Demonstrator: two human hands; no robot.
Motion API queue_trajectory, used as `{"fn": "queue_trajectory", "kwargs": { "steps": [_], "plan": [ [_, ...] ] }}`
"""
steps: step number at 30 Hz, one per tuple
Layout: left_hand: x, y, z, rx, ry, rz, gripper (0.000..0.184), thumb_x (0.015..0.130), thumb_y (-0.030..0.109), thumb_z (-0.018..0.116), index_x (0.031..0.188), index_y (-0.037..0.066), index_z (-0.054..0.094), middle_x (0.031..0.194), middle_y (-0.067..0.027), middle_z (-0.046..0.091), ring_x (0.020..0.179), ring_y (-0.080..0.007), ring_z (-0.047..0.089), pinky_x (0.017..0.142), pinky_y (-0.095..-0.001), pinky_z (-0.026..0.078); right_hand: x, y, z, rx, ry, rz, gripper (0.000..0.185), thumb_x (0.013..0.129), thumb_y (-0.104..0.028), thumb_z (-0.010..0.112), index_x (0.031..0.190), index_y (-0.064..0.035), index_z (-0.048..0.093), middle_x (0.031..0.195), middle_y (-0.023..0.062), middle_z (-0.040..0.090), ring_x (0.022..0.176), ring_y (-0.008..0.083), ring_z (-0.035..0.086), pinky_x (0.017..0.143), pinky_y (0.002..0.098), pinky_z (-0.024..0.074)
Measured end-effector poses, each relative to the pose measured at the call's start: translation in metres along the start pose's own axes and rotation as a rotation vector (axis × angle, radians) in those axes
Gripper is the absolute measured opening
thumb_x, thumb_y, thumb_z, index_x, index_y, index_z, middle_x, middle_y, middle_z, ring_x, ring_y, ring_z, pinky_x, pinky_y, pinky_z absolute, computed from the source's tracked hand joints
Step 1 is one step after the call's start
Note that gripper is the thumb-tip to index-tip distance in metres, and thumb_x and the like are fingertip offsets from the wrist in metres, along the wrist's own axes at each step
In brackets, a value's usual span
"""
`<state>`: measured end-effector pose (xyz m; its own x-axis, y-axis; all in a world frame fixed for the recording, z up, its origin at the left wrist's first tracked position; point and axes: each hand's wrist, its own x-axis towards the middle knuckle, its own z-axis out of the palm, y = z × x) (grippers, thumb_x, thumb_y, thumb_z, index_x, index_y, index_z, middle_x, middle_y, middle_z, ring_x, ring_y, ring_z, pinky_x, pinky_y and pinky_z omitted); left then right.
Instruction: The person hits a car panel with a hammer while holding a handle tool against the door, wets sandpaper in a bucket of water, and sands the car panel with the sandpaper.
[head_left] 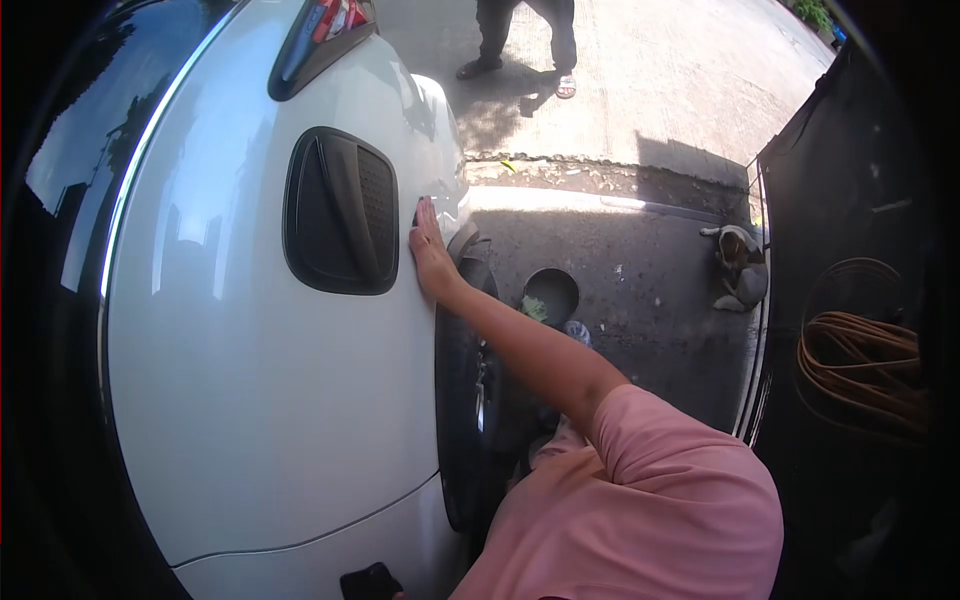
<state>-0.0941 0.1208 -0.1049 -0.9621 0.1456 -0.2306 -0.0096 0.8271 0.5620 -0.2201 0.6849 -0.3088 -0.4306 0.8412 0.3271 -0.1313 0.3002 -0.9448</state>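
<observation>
My right hand (pixel 432 262) reaches across to a white car (pixel 230 400) and lies against the curved body panel, fingers stretched out and close together. A small dark spot shows by its fingertips; what it is cannot be made out. Left of the hand, a black plastic cover (pixel 342 212) with a dotted inner face is set into the panel. At the bottom edge, a dark object with rounded corners (pixel 368 582) sits against the car. A sliver of skin beside it seems to be my left hand (pixel 400 596), whose fingers are almost wholly out of frame.
Below the panel is a black tire (pixel 462 420). A dark bucket (pixel 552 296) with a pale green cloth (pixel 535 308) stands on the ground. A dog (pixel 740 270) lies near the right wall, where a coiled hose (pixel 860 365) hangs. A person's legs (pixel 527 35) show ahead.
</observation>
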Motion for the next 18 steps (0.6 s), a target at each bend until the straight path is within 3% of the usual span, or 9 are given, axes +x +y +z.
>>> {"fn": "queue_trajectory", "kwargs": {
  "steps": [2, 4, 6, 9, 11, 14, 15, 18],
  "plan": [
    [0.000, 0.020, 0.007, -0.031, 0.016, 0.040, 0.045, 0.089, 0.043, 0.076, 0.072, 0.002, 0.067, 0.065, -0.0099, 0.069, 0.055, -0.0189, 0.060, 0.054, -0.0349, 0.050, -0.009, -0.013, 0.001, -0.001, 0.026, 0.014, 0.064, 0.108, -0.031, 0.027, 0.157, 0.0054, 0.009, 0.165, 0.0253, 0.004, 0.154, 0.0373, 0.000, 0.125, 0.0415, 0.0027],
    [0.004, 0.023, 0.003, 0.020, 0.026, 0.099, 0.041, 0.089, 0.041, 0.075, 0.074, 0.004, 0.068, 0.065, -0.0105, 0.068, 0.054, -0.0198, 0.060, 0.054, -0.0349, 0.050, -0.069, -0.039, 0.007, -0.049, -0.001, -0.146, 0.066, 0.107, -0.034, 0.029, 0.157, 0.0049, 0.009, 0.165, 0.0256, 0.004, 0.154, 0.0377, 0.000, 0.125, 0.0438, 0.0013],
    [0.008, 0.006, 0.000, 0.115, 0.043, 0.153, 0.032, 0.089, 0.037, 0.075, 0.078, 0.008, 0.070, 0.063, -0.0107, 0.066, 0.052, -0.0217, 0.059, 0.051, -0.0349, 0.050, -0.141, -0.054, 0.012, 0.010, -0.120, -0.184, 0.080, 0.103, -0.049, 0.031, 0.159, 0.0011, 0.005, 0.166, 0.0249, 0.004, 0.155, 0.0384, -0.001, 0.123, 0.0491, -0.0004],
    [0.013, 0.003, -0.003, 0.516, 0.091, 0.683, 0.017, 0.088, 0.032, 0.074, 0.083, 0.016, 0.072, 0.060, -0.0100, 0.060, 0.051, -0.0248, 0.059, 0.049, -0.0363, 0.049, -0.137, -0.035, 0.009, -0.020, -0.167, -0.288, 0.082, 0.102, -0.053, 0.031, 0.159, 0.0010, 0.006, 0.165, 0.0258, 0.005, 0.154, 0.0395, 0.000, 0.123, 0.0494, -0.0005],
    [0.014, 0.000, 0.000, 0.428, 0.049, 0.590, 0.008, 0.087, 0.030, 0.075, 0.087, 0.022, 0.073, 0.059, -0.0095, 0.057, 0.050, -0.0259, 0.058, 0.047, -0.0370, 0.047, -0.026, -0.012, -0.009, -0.042, -0.039, -0.240, 0.069, 0.106, -0.040, 0.029, 0.157, 0.0040, 0.012, 0.165, 0.0247, 0.008, 0.155, 0.0367, 0.004, 0.125, 0.0449, 0.0035],
    [0.015, -0.020, -0.008, 0.350, 0.003, 0.498, 0.013, 0.086, 0.031, 0.076, 0.095, 0.023, 0.073, 0.060, -0.0100, 0.058, 0.050, -0.0262, 0.059, 0.046, -0.0373, 0.047, 0.051, -0.002, -0.019, -0.024, 0.017, -0.135, 0.072, 0.106, -0.042, 0.031, 0.155, 0.0079, 0.012, 0.164, 0.0269, 0.008, 0.154, 0.0366, 0.005, 0.125, 0.0424, 0.0039],
    [0.017, -0.028, -0.013, 0.332, -0.008, 0.478, 0.016, 0.086, 0.032, 0.077, 0.098, 0.022, 0.073, 0.061, -0.0103, 0.059, 0.050, -0.0261, 0.059, 0.046, -0.0372, 0.047, 0.042, -0.006, -0.019, -0.037, 0.019, -0.152, 0.072, 0.106, -0.042, 0.031, 0.155, 0.0077, 0.012, 0.164, 0.0268, 0.008, 0.154, 0.0368, 0.005, 0.125, 0.0427, 0.0043],
    [0.013, -0.040, -0.024, 0.021, -0.087, 0.021, 0.033, 0.086, 0.041, 0.078, 0.105, 0.013, 0.073, 0.076, -0.0065, 0.072, 0.054, -0.0285, 0.063, 0.049, -0.0362, 0.051, -0.040, -0.035, -0.007, -0.068, -0.013, -0.216, 0.071, 0.107, -0.043, 0.028, 0.156, 0.0054, 0.012, 0.164, 0.0269, 0.007, 0.154, 0.0377, 0.004, 0.125, 0.0443, 0.0052]
  ]
}}
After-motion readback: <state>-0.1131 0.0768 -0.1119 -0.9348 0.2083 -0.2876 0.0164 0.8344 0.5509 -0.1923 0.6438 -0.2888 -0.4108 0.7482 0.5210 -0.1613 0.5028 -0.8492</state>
